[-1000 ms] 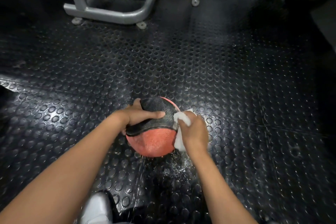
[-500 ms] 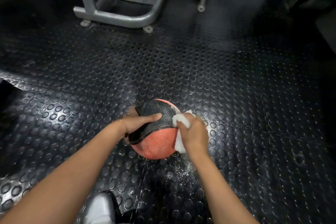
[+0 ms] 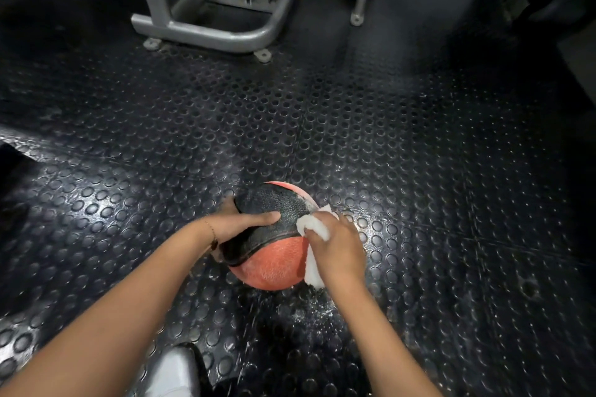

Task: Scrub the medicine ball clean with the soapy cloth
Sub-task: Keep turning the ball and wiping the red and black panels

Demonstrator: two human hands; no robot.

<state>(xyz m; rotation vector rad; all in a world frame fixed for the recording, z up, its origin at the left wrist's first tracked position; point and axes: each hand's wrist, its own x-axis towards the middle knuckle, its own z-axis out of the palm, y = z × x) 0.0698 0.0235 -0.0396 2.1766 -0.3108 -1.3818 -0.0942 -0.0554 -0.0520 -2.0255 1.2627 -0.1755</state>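
Honestly, the medicine ball point(image 3: 274, 264) sits on the studded rubber floor point(image 3: 419, 171), left hand point(image 3: 245, 226) clamped over its top, right hand point(image 3: 338, 248) bunching the soapy cloth point(image 3: 311, 226) against its right side — I'd brace hard, scrub in small circles, then roll it to reach the underside.

One head-worn wide-angle view, facing forward and down, close above the medicine ball point(image 3: 274, 263) on the floor point(image 3: 419, 138)

dark studded rubber floor point(image 3: 419, 145), wet-shiny; grey machine frame point(image 3: 206, 32) behind.
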